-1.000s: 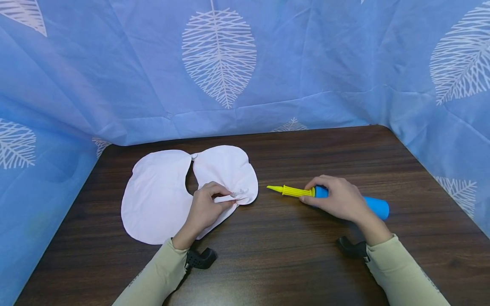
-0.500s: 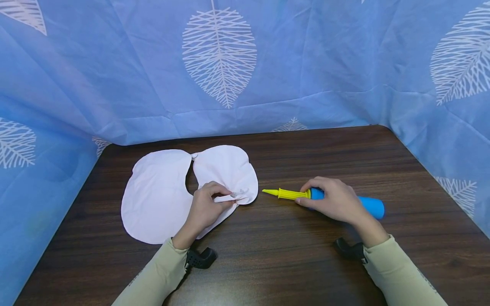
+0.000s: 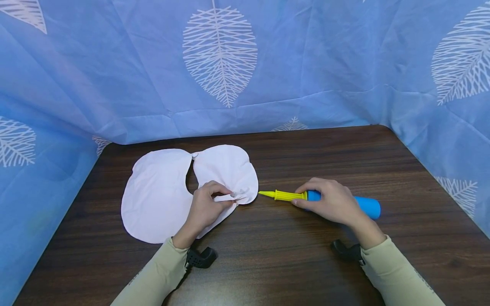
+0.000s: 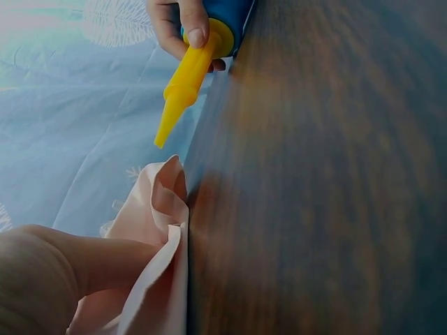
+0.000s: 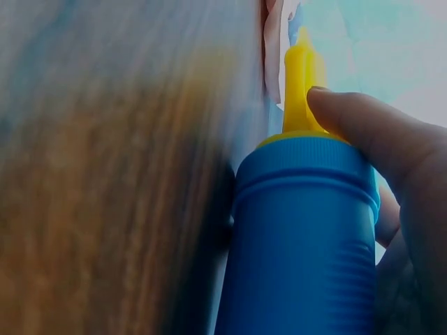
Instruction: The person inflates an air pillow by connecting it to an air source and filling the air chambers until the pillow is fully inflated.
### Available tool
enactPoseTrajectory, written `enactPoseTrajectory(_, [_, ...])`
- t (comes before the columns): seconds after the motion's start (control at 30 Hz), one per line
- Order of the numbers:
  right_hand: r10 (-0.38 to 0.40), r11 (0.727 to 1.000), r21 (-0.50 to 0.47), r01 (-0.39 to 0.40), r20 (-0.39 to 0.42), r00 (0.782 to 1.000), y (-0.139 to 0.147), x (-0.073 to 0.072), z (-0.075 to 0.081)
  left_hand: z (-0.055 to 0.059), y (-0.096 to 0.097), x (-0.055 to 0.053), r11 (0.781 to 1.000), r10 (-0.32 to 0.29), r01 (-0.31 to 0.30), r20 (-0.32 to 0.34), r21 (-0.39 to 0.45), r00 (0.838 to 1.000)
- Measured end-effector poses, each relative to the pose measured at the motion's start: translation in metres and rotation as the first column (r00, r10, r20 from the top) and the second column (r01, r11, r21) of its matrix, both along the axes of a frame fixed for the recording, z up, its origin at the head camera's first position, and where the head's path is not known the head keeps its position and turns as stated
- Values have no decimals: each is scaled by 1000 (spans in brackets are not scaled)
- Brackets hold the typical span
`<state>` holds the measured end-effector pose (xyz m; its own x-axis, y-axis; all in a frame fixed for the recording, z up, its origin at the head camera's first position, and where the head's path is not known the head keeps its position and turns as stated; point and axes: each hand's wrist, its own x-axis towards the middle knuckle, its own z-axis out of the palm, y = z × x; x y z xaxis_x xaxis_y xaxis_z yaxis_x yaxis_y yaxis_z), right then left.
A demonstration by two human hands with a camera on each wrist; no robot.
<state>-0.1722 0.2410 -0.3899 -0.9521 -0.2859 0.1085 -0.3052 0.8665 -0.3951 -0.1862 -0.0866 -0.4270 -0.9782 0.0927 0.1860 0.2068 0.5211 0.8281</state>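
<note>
A pale pink, deflated U-shaped inflatable neck pillow point(image 3: 155, 197) lies flat on the dark wooden table. My left hand point(image 3: 206, 208) pinches a fold of its right lobe, beside a small clear valve point(image 3: 240, 192). A hand pump, with a blue barrel point(image 3: 368, 207) and a yellow nozzle point(image 3: 281, 195), is gripped in my right hand point(image 3: 331, 200). The nozzle's tip points left, close to the pillow's right edge in the head view. In the left wrist view, a gap shows between the nozzle point(image 4: 183, 87) and the bunched fabric point(image 4: 157, 195).
The brown table point(image 3: 268, 272) reaches back to a blue curtain point(image 3: 153, 63) with white leaf prints, which hangs around its back and sides. Black wrist mounts point(image 3: 202, 258) are worn on both forearms.
My right hand has slid the pump leftward, so its yellow tip is now nearer the pillow. The left hand keeps its pinch on the fabric and stays in place.
</note>
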Motion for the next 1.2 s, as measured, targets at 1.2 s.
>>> enactPoseTrajectory(1.2, [-9, 1000, 18, 9, -19, 1000, -12, 1, 0, 9, 1, -1, 994, 43, -57, 148, 94, 988])
